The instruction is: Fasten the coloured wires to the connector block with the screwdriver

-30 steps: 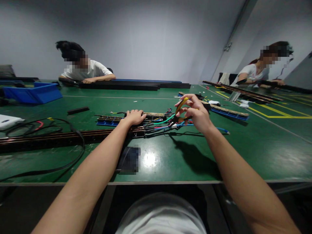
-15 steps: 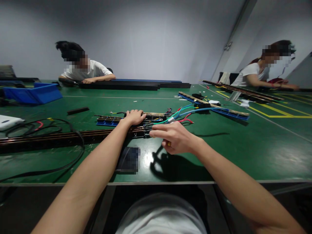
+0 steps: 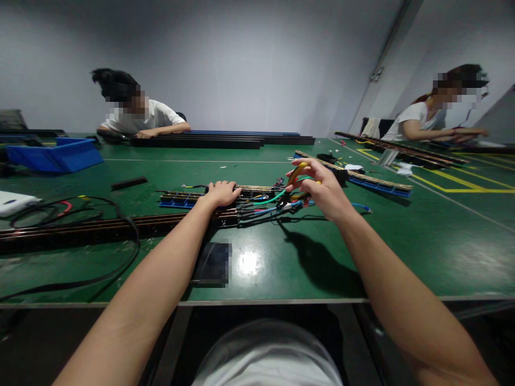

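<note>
My left hand (image 3: 220,193) lies flat, fingers stretched out, on the black-and-copper rail assembly (image 3: 257,190). Beneath that wrist runs a blue-backed strip (image 3: 177,200). My right hand (image 3: 322,185) is closed around the yellow handles of a pair of pliers (image 3: 296,176), whose dark head is down among the wires. Green, blue and black wires (image 3: 263,210) come out of the end of the long copper-lined track (image 3: 153,221) and pass by the pliers. Whether the jaws grip a wire I cannot make out.
A dark flat device (image 3: 212,262) lies near the table's front edge. To the left are a black cable loop (image 3: 135,241) and a blue bin (image 3: 56,154). Another blue-backed strip (image 3: 378,186) lies right of my hand. Two people sit across the table, behind black bars (image 3: 201,141).
My right hand has moved up and right from the track's end, and the yellow pliers now show in it among the wires. My left hand stays in place.
</note>
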Motion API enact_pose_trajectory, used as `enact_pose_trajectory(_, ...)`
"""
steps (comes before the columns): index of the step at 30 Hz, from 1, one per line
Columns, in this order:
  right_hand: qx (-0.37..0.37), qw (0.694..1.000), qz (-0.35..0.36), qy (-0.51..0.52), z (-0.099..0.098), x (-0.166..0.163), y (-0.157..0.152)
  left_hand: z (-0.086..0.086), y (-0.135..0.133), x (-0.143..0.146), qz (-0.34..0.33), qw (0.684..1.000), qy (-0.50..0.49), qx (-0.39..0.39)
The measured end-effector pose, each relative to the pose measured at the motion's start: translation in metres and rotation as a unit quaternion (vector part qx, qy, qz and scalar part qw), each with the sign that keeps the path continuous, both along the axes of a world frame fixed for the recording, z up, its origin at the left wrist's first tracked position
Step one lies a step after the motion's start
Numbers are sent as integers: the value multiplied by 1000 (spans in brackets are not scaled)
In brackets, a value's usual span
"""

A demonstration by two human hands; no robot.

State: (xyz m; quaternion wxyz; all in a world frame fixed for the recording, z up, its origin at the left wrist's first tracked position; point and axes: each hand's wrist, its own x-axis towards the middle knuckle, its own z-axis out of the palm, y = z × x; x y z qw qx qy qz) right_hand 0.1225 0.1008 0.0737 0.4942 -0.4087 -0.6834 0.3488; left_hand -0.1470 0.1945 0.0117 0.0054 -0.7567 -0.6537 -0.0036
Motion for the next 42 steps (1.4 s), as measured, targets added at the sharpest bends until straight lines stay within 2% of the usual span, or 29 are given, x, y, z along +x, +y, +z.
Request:
enact_pose_trajectory(6, 76, 995, -11, 70, 1, 9, 6, 1, -2, 0, 5, 1000, 4, 0)
enact_pose_trajectory(14, 101, 988, 25, 115, -29, -20, 15, 2, -2, 1, 4, 1000, 3, -2)
enact_pose_trajectory(18, 97, 988, 75, 90, -44, -35, 10, 4, -4, 2, 5, 1000, -1, 0)
enact_pose_trajectory(24, 200, 974, 108, -6, -56, -42, 0, 5, -4, 2, 4, 1000, -3, 0)
enact_pose_trajectory(27, 234, 966, 114, -4, -58, -44, -4, 5, -3, 2, 3, 1000, -5, 0)
enact_pose_trajectory(34, 216, 970, 106, -21, -60, -49, -5, 4, -3, 3, 5, 1000, -6, 1)
enact_pose_trajectory(37, 265, 954, 118, -68, -61, -47, -1, 4, -3, 3, 7, 1000, -4, -1)
enact_pose_trajectory(42, 377, 886, 210, -172, -61, -42, 3, 5, -4, 3, 10, 1000, 0, -3)
